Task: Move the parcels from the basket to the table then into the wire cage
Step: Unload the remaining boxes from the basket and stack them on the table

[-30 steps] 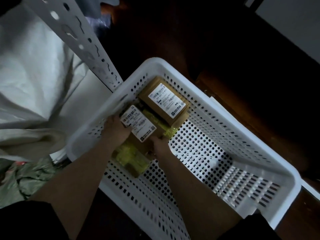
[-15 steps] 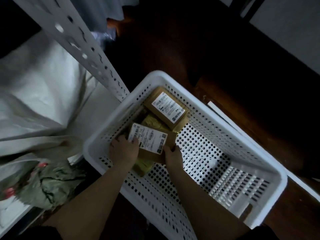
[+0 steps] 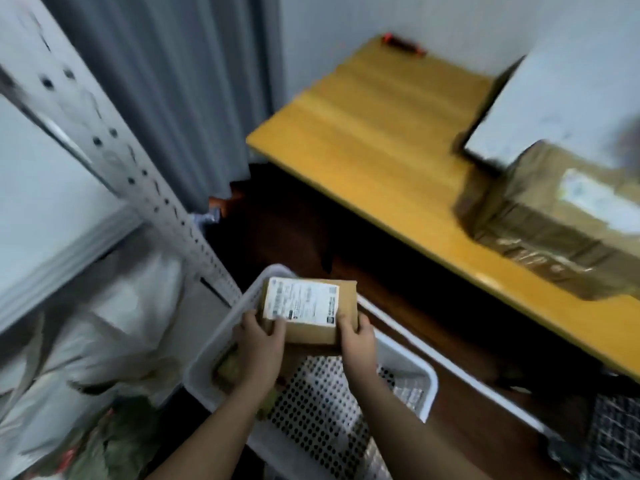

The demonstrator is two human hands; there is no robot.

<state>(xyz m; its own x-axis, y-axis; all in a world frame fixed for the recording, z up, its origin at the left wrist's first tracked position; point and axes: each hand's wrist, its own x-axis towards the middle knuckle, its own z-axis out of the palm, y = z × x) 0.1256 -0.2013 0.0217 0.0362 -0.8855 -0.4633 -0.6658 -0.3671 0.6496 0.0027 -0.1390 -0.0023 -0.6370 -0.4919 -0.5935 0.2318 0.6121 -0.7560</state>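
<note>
Brown cardboard makes up the small parcel (image 3: 310, 311), which carries a white printed label on its top face and is held up above the near-left end of the white basket (image 3: 427, 382). The left hand (image 3: 259, 341) has its grip clamped on the parcel's near-left corner, thumb lying over the edge of the label, and the right hand (image 3: 356, 336) has its grip clamped on the near-right corner, thumb on top of the cardboard. Both forearms reach up from the bottom of the view. Below the parcel, the basket sits on the dark floor; its perforated bottom shows between the arms, and something yellowish-green lies in it under the left wrist, too blurred to name. To the right and further off runs the yellow wooden counter (image 3: 363, 133), well apart from the held parcel. On its right part lies a large taped parcel (image 3: 540, 220) wrapped in brown tape with a pale label, and just behind that stands a white box (image 3: 561, 98), blurred. A small red thing lies at the far edge of the counter by the wall. To the left stands a white metal shelf post (image 3: 114, 147) with rows of holes, with white bags (image 3: 104, 323) piled beside it. Grey curtains (image 3: 180, 98) hang behind.
</note>
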